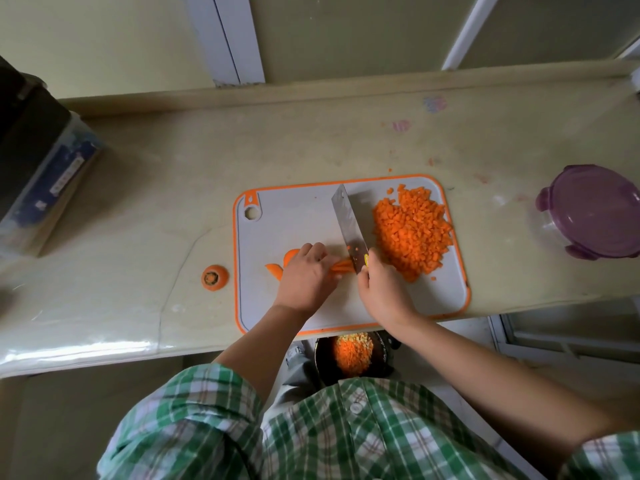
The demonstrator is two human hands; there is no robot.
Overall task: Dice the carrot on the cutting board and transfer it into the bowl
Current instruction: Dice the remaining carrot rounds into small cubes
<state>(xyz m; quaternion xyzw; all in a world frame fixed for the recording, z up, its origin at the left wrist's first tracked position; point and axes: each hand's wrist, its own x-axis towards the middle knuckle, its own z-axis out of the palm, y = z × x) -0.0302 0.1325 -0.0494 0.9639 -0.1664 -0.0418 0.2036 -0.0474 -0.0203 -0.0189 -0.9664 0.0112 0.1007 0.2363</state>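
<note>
Carrot strips (341, 265) are lying near the front middle of the cutting board (277, 220), which is sitting on the desk (156, 188). The left hand (306, 277) is pressing down on the carrot strips with curled fingers, pinning them in place. The right hand (384, 292) is gripping the cleaver (348, 223) with its fingers wrapped round the handle, and the blade is standing edge-down at the strips' right ends. Diced carrot (412, 230) is lying heaped on the board's right half, just beside the blade. A few curved carrot slices (275, 268) are showing left of the left hand. A dark bowl (322, 358) is sitting below the desk's front edge, holding diced carrot. A carrot top (215, 278) is resting on the desk just left of the board, and a purple-lidded container (592, 211) is standing well apart to the right.
</note>
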